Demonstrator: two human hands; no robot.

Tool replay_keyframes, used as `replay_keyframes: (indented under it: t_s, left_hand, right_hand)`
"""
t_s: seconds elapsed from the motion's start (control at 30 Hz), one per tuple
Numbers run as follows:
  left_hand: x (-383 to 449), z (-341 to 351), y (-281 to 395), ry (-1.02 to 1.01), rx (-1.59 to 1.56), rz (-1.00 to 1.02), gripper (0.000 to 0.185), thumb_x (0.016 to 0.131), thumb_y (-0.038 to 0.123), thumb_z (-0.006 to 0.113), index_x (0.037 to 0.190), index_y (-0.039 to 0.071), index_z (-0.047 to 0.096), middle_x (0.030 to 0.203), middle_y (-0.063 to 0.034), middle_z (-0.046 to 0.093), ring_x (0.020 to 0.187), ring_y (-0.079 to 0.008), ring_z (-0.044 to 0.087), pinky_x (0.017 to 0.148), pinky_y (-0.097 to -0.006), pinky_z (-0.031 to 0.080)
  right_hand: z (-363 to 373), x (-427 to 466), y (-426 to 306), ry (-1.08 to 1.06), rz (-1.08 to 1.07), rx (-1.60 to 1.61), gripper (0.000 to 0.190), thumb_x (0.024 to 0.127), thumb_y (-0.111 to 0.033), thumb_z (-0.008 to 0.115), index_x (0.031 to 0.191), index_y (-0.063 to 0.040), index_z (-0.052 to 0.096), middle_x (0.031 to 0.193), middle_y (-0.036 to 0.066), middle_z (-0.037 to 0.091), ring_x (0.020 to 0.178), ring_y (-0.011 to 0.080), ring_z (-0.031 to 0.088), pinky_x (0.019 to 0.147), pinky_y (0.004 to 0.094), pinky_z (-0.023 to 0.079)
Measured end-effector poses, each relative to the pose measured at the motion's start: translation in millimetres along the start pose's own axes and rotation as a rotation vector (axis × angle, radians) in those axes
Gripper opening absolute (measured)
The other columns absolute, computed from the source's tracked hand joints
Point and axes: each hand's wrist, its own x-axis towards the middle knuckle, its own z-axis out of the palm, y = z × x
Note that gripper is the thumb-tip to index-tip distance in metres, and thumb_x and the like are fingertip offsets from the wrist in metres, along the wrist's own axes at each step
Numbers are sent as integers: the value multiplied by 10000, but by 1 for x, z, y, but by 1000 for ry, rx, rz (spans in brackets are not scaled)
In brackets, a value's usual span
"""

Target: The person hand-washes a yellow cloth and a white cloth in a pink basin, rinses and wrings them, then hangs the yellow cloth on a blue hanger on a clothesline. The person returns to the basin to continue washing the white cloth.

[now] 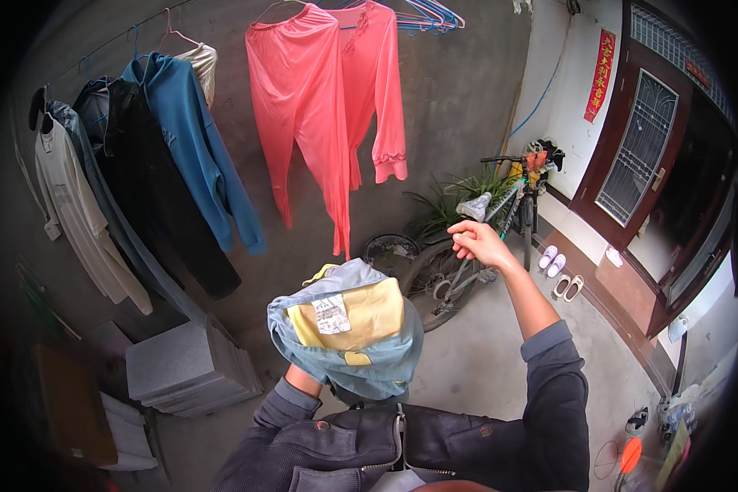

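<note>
A light blue and yellow cloth garment is held up before my chest, bunched, with its yellow lining showing. A white label with writing is on that lining. My left wrist goes in under the cloth from below; the garment hides the hand itself, which bears its weight. My right hand is raised to the right of the garment, apart from it. Its fingers are loosely curled and hold nothing. Beyond the garment, pink satin trousers and a pink satin top hang against the grey wall.
More clothes hang at left, among them a blue hoodie and a white long shirt. Spare hangers are bunched above. A bicycle leans near plants. Stacked grey slabs stand at left, slippers by the door.
</note>
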Motion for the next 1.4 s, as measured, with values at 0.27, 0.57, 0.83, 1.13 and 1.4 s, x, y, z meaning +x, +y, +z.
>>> replay_keyframes:
  t_s: [0.27, 0.57, 0.83, 1.13, 1.4]
  left_hand:
    - [156, 7, -4, -14, 52, -19, 537, 909, 386, 582, 1303, 31, 494, 1256, -142, 571, 1110, -280, 579, 961, -429, 473]
    - [286, 4, -53, 96, 29, 117, 524, 907, 380, 589, 1289, 31, 506, 1237, -138, 581, 1091, -273, 588, 947, -423, 479]
    - [342, 21, -89, 175, -5, 244, 513, 904, 375, 595, 1277, 31, 517, 1220, -134, 590, 1073, -266, 595, 935, -417, 485]
    - [332, 27, -103, 284, 12, 359, 500, 902, 369, 602, 1264, 31, 529, 1201, -129, 601, 1054, -259, 603, 922, -410, 491]
    - [328, 24, -108, 307, 12, 363, 489, 900, 364, 608, 1252, 32, 540, 1184, -125, 610, 1036, -253, 610, 910, -405, 497]
  right_hand:
    - [-169, 172, -60, 366, -249, -549, 204, 880, -160, 599, 1022, -42, 686, 806, 57, 706, 762, 141, 681, 722, 304, 522]
    - [-320, 396, -209, 984, -829, -890, 193, 899, -257, 599, 1026, -164, 711, 959, 53, 713, 902, 221, 681, 777, 358, 518]
    - [-337, 505, -295, 1045, -910, -1267, 158, 764, -193, 643, 836, -83, 731, 855, 158, 700, 849, 323, 684, 746, 436, 553]
    - [-317, 516, -313, 955, -863, -984, 284, 892, -252, 503, 977, -9, 622, 971, 251, 668, 936, 401, 657, 801, 492, 531]
    - [-339, 538, -303, 959, -1051, -972, 187, 867, -144, 501, 944, 11, 570, 871, 273, 652, 846, 428, 645, 729, 503, 518]
